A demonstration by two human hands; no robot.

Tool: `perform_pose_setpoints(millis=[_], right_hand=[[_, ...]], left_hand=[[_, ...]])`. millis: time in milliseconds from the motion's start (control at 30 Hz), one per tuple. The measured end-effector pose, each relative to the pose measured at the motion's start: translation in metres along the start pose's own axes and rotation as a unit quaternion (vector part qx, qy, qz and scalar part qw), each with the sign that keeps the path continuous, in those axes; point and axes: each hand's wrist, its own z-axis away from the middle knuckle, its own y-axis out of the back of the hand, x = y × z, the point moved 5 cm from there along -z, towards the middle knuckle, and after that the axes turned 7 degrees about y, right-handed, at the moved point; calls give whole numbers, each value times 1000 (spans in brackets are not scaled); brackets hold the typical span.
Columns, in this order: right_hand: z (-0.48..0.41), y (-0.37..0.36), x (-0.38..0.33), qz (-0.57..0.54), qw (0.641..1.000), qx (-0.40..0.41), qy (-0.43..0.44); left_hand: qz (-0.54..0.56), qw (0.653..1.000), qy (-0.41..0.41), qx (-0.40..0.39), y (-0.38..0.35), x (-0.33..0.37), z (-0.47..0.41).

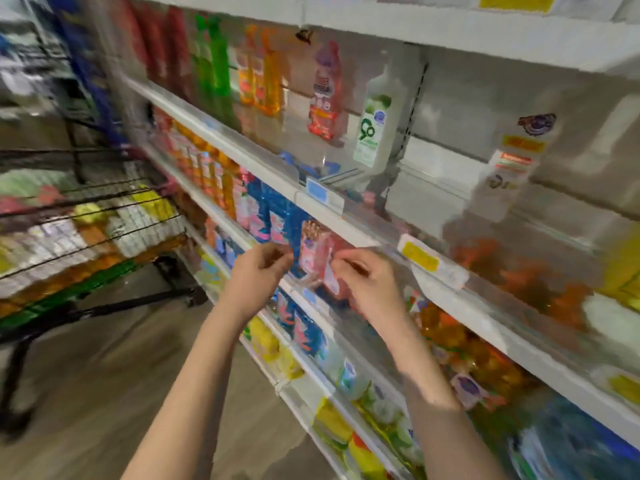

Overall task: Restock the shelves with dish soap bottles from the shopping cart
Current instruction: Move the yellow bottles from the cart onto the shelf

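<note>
The whole view is smeared by motion blur, so fine detail is lost. At 9 o'clock stands the shopping cart (86, 216), its black wire basket holding blurred packs in yellow, white, orange and green; which of them are dish soap bottles cannot be told. Below the cart, from 8 to 6 o'clock, the brown floor (114, 386) lies open, a wide strip of free room between the cart's frame and the front edges of the shelves.

The left hand (258, 271) reaches up from 6 o'clock toward the centre, its fingers (277, 252) curled and nearly closed; whether they pinch anything cannot be told. Just beside it, the right hand (369, 282) has its fingers (341, 263) bent narrow against a pink pouch (317, 256) that stands at the front edge of the middle shelf (349, 233); they touch it, but a firm grip is not clear. Blue packs (273, 211) sit just left of the pouch.

On the upper shelf (221, 129), from 11 to 1 o'clock, stand red, green and orange bottles (263, 77), then a pink bottle (325, 91) and a white bottle (375, 129). To the right of that one, toward 2 o'clock, the shelf is mostly bare, with open room up to its clear front rail.
</note>
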Motion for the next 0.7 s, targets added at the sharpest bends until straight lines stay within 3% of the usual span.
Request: perform_pose_setpoints(millis=[367, 700], right_hand=[[-76, -262, 39, 26, 970, -238, -40], [-174, -428, 64, 45, 943, -325, -55]], left_hand=[[-176, 956, 181, 151, 178, -167, -61], [-303, 901, 253, 181, 297, -259, -151]])
